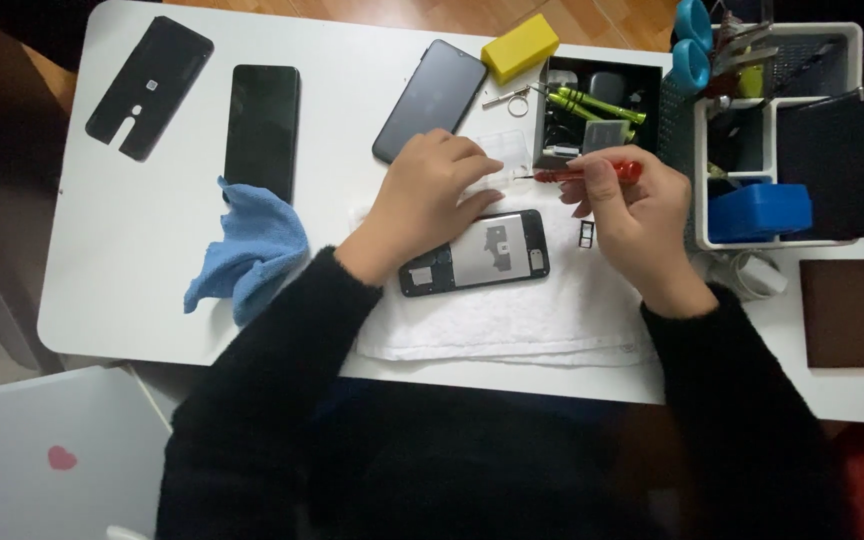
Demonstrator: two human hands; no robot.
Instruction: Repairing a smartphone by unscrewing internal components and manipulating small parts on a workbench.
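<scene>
broadly, the white tabletop [122, 250] carries a white towel [512, 320], and on it lies an opened phone [477, 252], back off, insides up. the left hand [422, 200] presses on its upper left end, fingers together and curled. the right hand [632, 210] hovers just right of it, fingers clamped on a red screwdriver [592, 172] lying level, tip pointing left. a slip could gouge the board; loose screws could vanish in the towel. a small tray [586, 234] sits beside.
</scene>
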